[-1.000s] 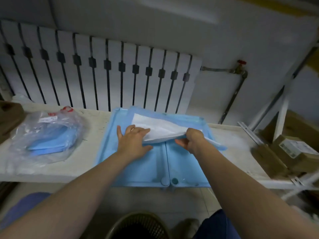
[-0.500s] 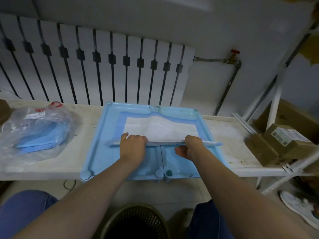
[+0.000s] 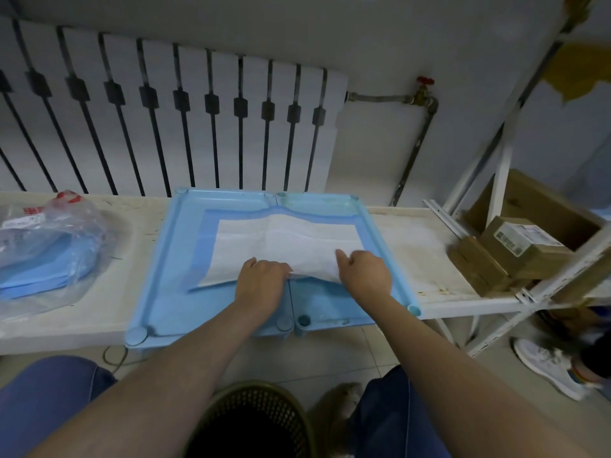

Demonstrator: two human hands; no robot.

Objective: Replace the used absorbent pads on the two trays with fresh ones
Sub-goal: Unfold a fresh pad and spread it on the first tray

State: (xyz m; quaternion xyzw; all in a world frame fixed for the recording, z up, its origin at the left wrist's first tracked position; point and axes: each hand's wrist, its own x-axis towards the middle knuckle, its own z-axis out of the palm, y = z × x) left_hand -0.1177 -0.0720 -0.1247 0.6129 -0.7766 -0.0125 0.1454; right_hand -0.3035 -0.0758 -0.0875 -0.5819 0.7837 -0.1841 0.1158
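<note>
We are laying what looks like a fresh pad (image 3: 281,239) over the left tray (image 3: 165,292) and right tray (image 3: 330,302), which sit side by side on the tabletop (image 3: 413,252). Its far part lies flat. The left grip (image 3: 261,282) and right grip (image 3: 363,276) are both clamped on the raised near fold. Next, we judge, that fold needs drawing toward us and smoothing flat.

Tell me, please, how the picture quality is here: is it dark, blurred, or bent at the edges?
Head view: dim, bluish light with no glare. Head view: the radiator bars fan outward from wide-angle distortion. Head view: the shelf frame at right looks smeared, while the pad and both hands stay fairly sharp.
</note>
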